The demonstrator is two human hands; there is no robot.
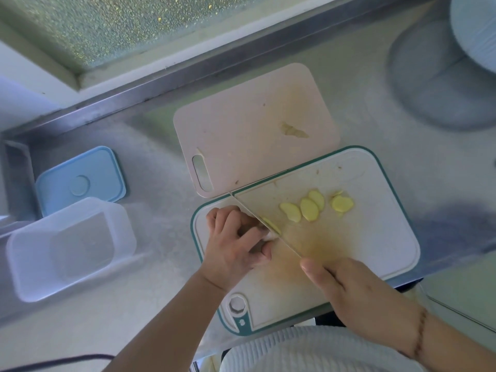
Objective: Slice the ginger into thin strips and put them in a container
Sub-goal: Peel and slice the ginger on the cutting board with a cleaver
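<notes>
On the white cutting board with a teal rim (pixel 375 237), my left hand (pixel 236 242) curls its fingers over a small piece of ginger (pixel 271 225), mostly hidden under them. My right hand (pixel 349 288) grips the handle of a knife; the knife's blade (pixel 268 226) lies edge-down against the ginger right beside my left fingertips. Several yellow ginger slices (pixel 308 208) lie overlapping on the board to the right of the blade. A clear, empty plastic container (pixel 72 248) stands on the counter at the left.
A pink cutting board (pixel 241 130) with a ginger scrap (pixel 294 131) lies behind the white one. The container's blue lid (pixel 80 181) sits behind the container. A pale round vessel (pixel 475 30) stands at the far right. The steel counter's rim runs along the back.
</notes>
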